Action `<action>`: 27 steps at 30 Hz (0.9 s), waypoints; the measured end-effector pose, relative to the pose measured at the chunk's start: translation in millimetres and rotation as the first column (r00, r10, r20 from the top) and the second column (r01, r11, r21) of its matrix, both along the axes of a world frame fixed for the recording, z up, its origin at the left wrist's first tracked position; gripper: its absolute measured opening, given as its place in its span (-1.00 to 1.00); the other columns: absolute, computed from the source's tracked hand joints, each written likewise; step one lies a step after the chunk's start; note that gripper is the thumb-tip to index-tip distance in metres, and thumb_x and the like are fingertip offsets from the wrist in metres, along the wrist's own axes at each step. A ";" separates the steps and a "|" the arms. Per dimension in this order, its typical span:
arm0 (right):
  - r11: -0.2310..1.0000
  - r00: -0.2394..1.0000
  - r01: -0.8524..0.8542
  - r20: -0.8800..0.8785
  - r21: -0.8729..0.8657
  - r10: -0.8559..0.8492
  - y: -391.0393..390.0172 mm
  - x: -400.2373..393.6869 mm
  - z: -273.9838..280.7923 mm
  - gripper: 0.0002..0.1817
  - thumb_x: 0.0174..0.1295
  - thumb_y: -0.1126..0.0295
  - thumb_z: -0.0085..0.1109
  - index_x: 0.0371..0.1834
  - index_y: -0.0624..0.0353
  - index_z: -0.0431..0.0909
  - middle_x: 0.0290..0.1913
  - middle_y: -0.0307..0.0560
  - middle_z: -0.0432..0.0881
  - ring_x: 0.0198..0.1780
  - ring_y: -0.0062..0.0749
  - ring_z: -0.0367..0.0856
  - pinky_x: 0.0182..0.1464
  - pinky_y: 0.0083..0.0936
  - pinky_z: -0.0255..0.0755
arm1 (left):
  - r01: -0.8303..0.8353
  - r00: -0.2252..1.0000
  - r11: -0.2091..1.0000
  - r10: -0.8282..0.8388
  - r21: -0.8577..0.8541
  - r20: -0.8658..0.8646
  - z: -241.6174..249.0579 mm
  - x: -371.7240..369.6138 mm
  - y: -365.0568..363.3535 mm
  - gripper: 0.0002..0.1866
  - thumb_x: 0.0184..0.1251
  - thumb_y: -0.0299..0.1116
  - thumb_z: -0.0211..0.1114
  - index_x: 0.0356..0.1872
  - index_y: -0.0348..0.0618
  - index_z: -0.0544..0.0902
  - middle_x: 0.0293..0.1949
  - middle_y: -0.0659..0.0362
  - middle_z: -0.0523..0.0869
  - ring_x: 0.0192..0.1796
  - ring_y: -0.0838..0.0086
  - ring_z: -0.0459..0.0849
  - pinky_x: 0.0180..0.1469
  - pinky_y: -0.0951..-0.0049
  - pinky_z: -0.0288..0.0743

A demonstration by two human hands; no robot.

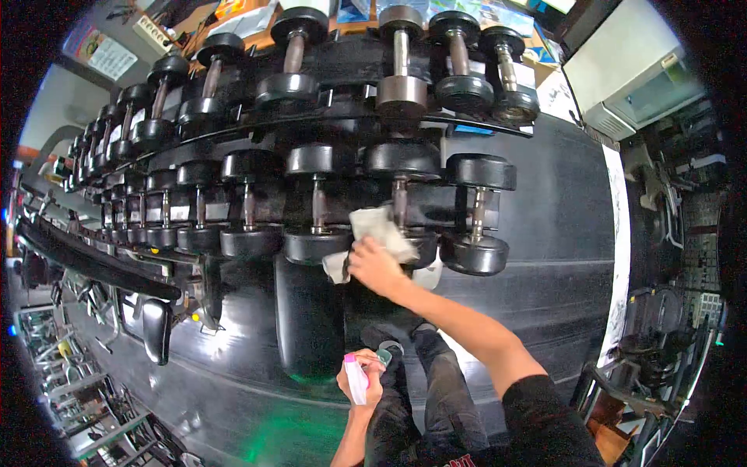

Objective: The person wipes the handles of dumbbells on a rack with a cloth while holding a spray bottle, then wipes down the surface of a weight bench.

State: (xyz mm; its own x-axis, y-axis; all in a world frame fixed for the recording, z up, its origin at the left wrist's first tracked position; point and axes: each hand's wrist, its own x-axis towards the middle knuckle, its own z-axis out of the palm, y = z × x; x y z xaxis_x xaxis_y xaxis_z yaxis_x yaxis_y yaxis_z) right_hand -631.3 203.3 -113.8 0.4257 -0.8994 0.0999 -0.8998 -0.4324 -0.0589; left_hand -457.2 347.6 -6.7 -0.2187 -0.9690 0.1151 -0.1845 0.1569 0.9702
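Observation:
My right hand (373, 266) reaches forward to the lower rack and grips a pale cloth (379, 228). Part of the cloth lies against the front head of a black dumbbell (401, 163), and a loose end hangs to the left beside a neighbouring dumbbell (317, 247). Closer to my body, my left hand (362, 380) is closed around a spray bottle (357, 381) with a white and pink top. My fingers hide most of the bottle. To the right of the cloth sits another black dumbbell (475, 255) with a metal handle.
An upper row of dumbbells (401, 93) runs above the lower one. A padded black bench (309, 319) stands before the rack. Another bench (101, 261) is at left. A white strip (619, 233) borders the dark floor (552, 311) at right. Gym machines line both sides.

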 end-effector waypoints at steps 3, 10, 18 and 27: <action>0.993 0.985 0.058 -0.166 0.105 -0.040 -13.3 28.9 -23.1 -0.79 0.14 0.28 0.09 -0.27 -0.04 0.73 -0.07 -0.22 0.57 0.14 -0.28 0.42 0.24 -0.26 0.21 | -0.022 0.999 0.999 0.021 0.024 0.032 9.2 -4.5 2.2 -0.84 0.21 -0.66 0.14 -0.28 -0.18 0.40 -0.46 0.09 0.62 -0.29 0.35 0.64 -0.17 0.32 0.56; 0.998 0.991 0.049 0.129 -0.024 -0.046 36.5 -22.2 10.0 -0.76 0.18 0.29 0.05 -0.14 -0.12 0.66 0.24 -0.22 0.48 0.38 -0.34 0.29 0.43 -0.27 0.06 | -0.073 0.997 0.994 0.070 0.081 0.041 9.4 -25.3 10.7 -0.85 0.17 -0.67 0.15 -0.31 -0.21 0.42 -0.45 0.11 0.61 -0.29 0.37 0.61 -0.16 0.35 0.51; 0.776 0.523 0.623 0.685 0.098 -0.507 125.6 -55.6 -16.8 -0.69 0.18 0.47 0.11 0.02 0.03 0.56 0.26 -0.13 0.50 0.27 -0.22 0.46 0.29 -0.30 0.33 | -0.065 0.998 0.991 0.066 0.115 0.002 -2.1 -35.3 24.3 -0.88 0.20 -0.62 0.13 -0.50 -0.20 0.48 -0.47 0.15 0.60 -0.29 0.35 0.58 -0.13 0.33 0.51; 0.392 -0.926 -0.209 -0.053 0.896 -0.373 167.8 -11.1 -165.2 -0.66 0.46 0.21 -0.15 0.10 0.09 0.54 0.02 -0.13 0.64 0.07 -0.29 0.58 0.13 -0.27 0.44 | 0.042 0.998 0.993 -0.047 0.110 0.047 -13.4 -11.4 24.0 -0.81 0.24 -0.68 0.08 -0.27 -0.16 0.31 -0.52 0.11 0.60 -0.32 0.35 0.60 -0.19 0.33 0.52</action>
